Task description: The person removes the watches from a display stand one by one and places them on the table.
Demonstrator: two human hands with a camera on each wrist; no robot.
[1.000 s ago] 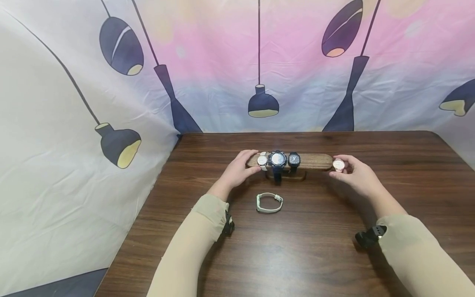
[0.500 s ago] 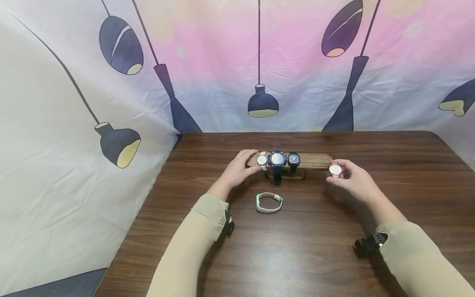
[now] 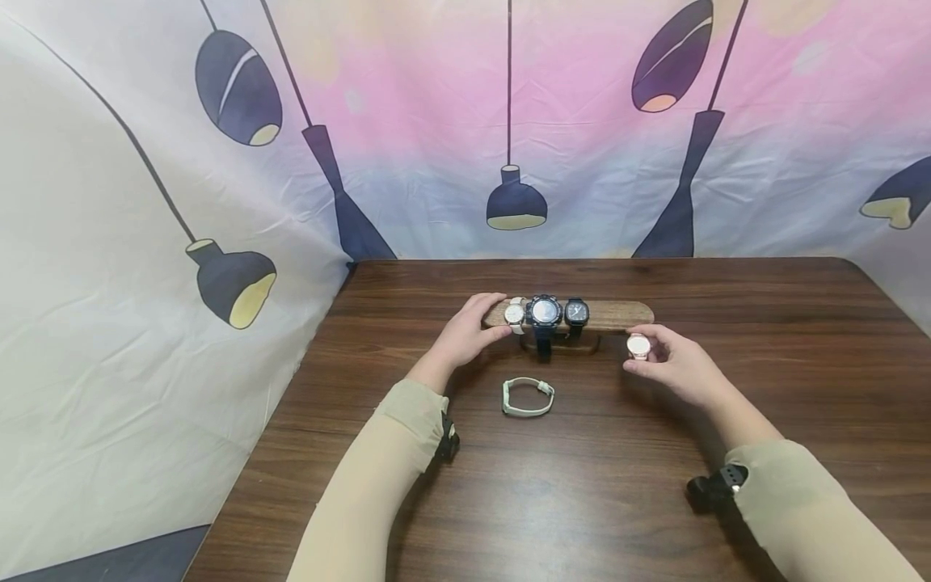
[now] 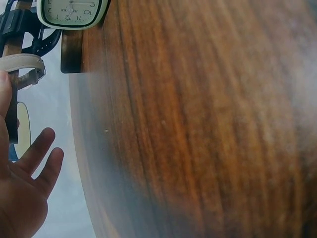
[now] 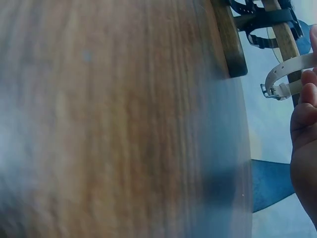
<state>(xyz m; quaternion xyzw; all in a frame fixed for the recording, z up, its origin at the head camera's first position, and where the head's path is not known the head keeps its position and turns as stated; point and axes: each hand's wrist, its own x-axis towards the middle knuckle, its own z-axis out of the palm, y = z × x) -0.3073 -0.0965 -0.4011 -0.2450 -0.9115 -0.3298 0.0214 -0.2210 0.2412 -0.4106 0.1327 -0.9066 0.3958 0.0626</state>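
My left hand (image 3: pixel 469 327) grips the left end of a wooden watch stand (image 3: pixel 614 317), thumb in front and fingers behind. On its bar, from the left, hang a watch with a white strap (image 3: pixel 515 314), a large dark watch (image 3: pixel 545 311) and a black square watch (image 3: pixel 577 313). My right hand (image 3: pixel 676 364) pinches a watch with a light round dial (image 3: pixel 638 347), just in front of the bar's right end. In the right wrist view its pale strap (image 5: pixel 287 69) forms a buckled loop near the bar; whether they touch I cannot tell.
A pale green watch (image 3: pixel 528 398) lies on its side on the brown wooden table (image 3: pixel 567 493), nearer than the stand. Its square dial (image 4: pixel 72 12) shows in the left wrist view. Behind the table hangs a cloth (image 3: pixel 436 162) printed with lamps.
My right hand has moved left and nearer with the round-dial watch, from beside the stand's right end to in front of it. My left hand and the other watches stay put.
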